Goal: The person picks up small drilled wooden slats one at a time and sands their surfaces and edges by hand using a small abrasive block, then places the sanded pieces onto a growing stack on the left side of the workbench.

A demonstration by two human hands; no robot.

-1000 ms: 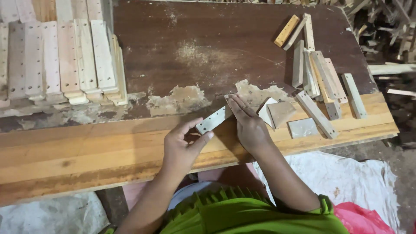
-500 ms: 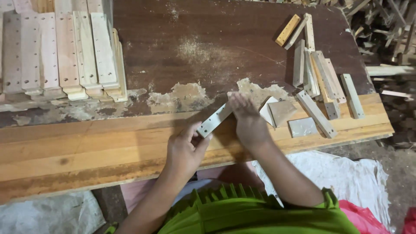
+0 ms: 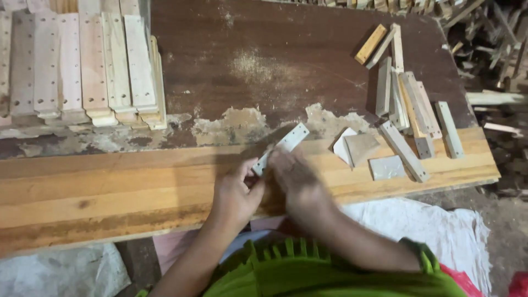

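Head view: dusty workbench (image 3: 110, 187), scrap-littered floor (image 3: 495, 33).

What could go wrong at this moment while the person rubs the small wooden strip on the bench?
1. The wooden strip is held only at its lower end by the left hand; it might slip or snap.
2. The right hand looks blurred and lies right against the strip, so fingers may get scraped or catch splinters.
3. The loose slats lie close to the bench edge; an elbow could knock them off.
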